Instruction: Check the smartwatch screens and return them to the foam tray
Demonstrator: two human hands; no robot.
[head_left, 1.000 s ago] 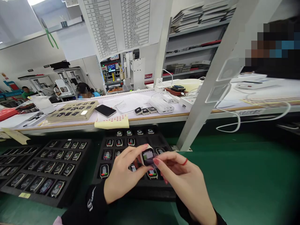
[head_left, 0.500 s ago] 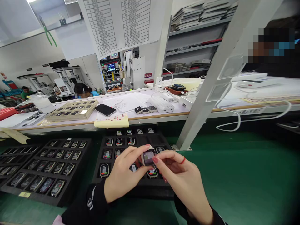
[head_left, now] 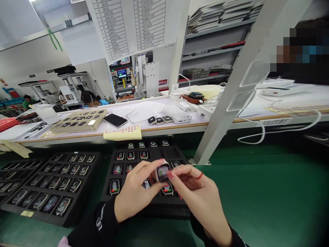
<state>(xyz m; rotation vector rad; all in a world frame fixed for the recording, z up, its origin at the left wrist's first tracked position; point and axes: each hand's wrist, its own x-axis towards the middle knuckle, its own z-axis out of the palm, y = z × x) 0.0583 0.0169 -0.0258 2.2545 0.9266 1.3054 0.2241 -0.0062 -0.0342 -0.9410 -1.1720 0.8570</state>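
Note:
My left hand [head_left: 133,195] and my right hand [head_left: 200,199] meet over a black foam tray [head_left: 120,199] of small watch bodies. Between the fingertips of both hands is one white-cased watch body [head_left: 162,172] with a lit screen, held above the tray. The left thumb and forefinger pinch its left side. My right forefinger rests on its lower right corner, the other fingers curled. Several more watch bodies [head_left: 114,187] with lit screens sit in the tray's pockets under my hands.
A second black tray [head_left: 55,214] of watch bodies lies to the left on the green mat [head_left: 257,206]. A slanted white post [head_left: 226,103] rises right of the tray. The white bench [head_left: 144,113] behind carries a phone, a beige tray and cables. Other people work beyond.
The watch body and both hands have shifted slightly up and stayed over the tray. The grip is the same.

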